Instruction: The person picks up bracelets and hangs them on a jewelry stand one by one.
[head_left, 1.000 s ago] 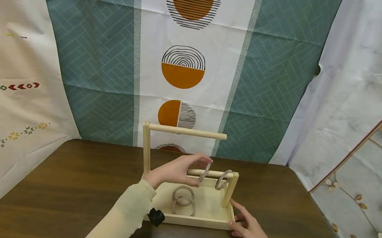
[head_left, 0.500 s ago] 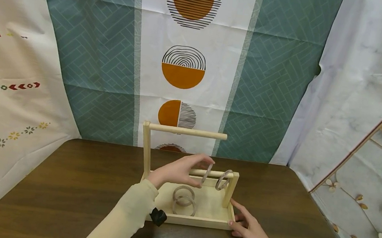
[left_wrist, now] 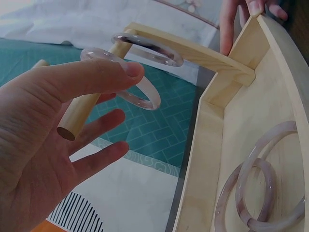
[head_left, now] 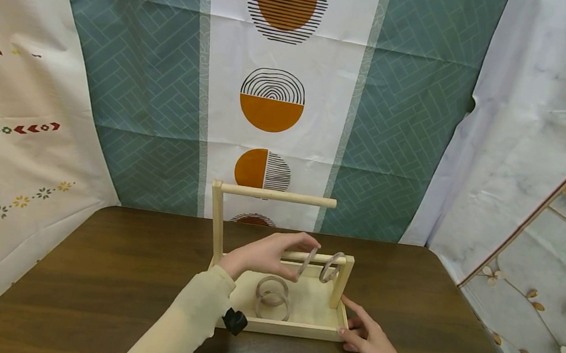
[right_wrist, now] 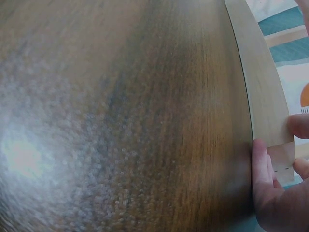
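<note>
My left hand [head_left: 266,254] pinches a translucent, greyish bangle [left_wrist: 150,92] between thumb and fingers. That bangle encircles the lower bar [left_wrist: 79,116] of a pale wooden bangle stand [head_left: 292,329]. Closer to the bar's post hangs a second bangle [head_left: 324,272], touched by no hand. Two more bangles [left_wrist: 244,193] lie overlapping on the stand's tray floor. At the tray's front right corner, my right hand [head_left: 371,341] grips the wall, its thumb at the front and fingers along the side. Part of the lower bar is hidden behind my left hand in the head view.
Above the lower bar, a longer upper bar [head_left: 281,196] juts right from the tall left post [head_left: 216,221]. The stand rests on a dark wooden table [head_left: 92,283]. Patterned cloths [head_left: 400,114] hang behind and at both sides.
My left hand has shifted slightly right along the lower bar with its bangle, which tilts more. My right hand stays at the tray corner, and the other bangles have not moved.
</note>
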`<state>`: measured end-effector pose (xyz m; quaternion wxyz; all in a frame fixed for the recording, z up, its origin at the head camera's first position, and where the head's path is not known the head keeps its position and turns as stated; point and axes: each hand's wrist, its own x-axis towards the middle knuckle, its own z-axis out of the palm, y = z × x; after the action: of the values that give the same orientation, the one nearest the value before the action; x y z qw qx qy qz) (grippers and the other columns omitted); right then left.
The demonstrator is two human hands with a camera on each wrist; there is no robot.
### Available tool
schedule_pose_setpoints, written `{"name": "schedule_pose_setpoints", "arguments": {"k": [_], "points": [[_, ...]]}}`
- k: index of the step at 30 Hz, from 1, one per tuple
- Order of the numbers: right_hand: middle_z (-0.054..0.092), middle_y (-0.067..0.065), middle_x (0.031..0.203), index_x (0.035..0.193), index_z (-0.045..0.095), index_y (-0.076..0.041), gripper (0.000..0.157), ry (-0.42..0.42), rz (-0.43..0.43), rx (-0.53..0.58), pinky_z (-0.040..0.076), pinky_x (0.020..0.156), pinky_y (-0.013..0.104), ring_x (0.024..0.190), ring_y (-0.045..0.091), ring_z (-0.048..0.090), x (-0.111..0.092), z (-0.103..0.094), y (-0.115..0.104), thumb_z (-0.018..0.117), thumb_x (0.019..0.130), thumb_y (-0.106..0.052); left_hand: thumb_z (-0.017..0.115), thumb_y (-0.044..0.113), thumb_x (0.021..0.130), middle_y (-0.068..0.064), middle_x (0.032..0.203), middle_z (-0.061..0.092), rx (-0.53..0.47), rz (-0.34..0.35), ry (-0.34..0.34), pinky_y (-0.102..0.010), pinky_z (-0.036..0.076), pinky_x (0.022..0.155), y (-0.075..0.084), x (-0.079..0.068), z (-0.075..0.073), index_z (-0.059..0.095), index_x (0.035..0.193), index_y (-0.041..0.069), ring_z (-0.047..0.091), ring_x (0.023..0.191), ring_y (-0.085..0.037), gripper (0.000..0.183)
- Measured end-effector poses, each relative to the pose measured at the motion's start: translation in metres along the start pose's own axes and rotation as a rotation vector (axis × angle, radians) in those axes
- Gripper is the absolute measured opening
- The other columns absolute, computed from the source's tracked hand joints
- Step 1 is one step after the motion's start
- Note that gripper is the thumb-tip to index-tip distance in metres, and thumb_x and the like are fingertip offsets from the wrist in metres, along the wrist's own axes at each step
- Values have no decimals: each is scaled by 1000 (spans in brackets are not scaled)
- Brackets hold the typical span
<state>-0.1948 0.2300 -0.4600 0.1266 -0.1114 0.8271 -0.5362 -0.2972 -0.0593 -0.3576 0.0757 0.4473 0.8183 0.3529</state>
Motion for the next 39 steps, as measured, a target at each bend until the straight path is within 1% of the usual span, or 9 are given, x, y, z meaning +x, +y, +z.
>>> {"name": "schedule_pose_setpoints", "arguments": {"k": [7, 12, 19, 23, 30, 39], "points": [[53, 19, 111, 157, 23, -9, 71, 2, -17, -11, 60, 75, 32, 90, 18, 61, 0, 0, 1, 60, 98, -20, 79, 6, 81, 1, 144, 55, 3, -5, -14, -45, 42, 112, 0, 0, 0, 49, 141, 20, 51, 136, -28, 69], [53, 19, 112, 157, 23, -9, 70, 4, -14, -9, 60, 76, 32, 91, 18, 61, 0, 0, 1, 60, 98, -20, 80, 6, 80, 0, 145, 55, 16, -1, -17, -44, 43, 112, -1, 0, 0, 49, 141, 19, 50, 136, -28, 69], [54, 19, 111, 157, 23, -9, 71, 6, -10, -7, 60, 76, 32, 91, 19, 61, 0, 0, 1, 61, 98, -20, 80, 8, 80, -1, 145, 55, 43, -8, -16, -41, 43, 111, -1, -2, 1, 48, 141, 22, 51, 137, -22, 70], [53, 19, 111, 157, 23, -9, 71, 7, -7, -8, 60, 76, 32, 91, 19, 61, 0, 0, 0, 61, 98, -20, 80, 9, 81, -2, 145, 55, 58, -4, -15, -40, 43, 112, -3, -3, 2, 48, 141, 23, 50, 137, -22, 70], [52, 19, 111, 157, 23, -9, 71, 5, -2, -6, 60, 76, 32, 91, 18, 60, -1, 0, -1, 61, 98, -20, 81, 10, 81, 5, 143, 55, 62, -26, -12, -38, 43, 112, -4, -3, 3, 48, 141, 25, 50, 136, -15, 70], [53, 19, 112, 157, 23, -9, 71, 1, -2, 3, 60, 76, 32, 92, 19, 61, -1, 0, -2, 61, 98, -21, 81, 13, 81, 4, 144, 55, 61, -40, -23, -39, 42, 112, -4, -3, 2, 47, 142, 23, 50, 136, -16, 71]]}}
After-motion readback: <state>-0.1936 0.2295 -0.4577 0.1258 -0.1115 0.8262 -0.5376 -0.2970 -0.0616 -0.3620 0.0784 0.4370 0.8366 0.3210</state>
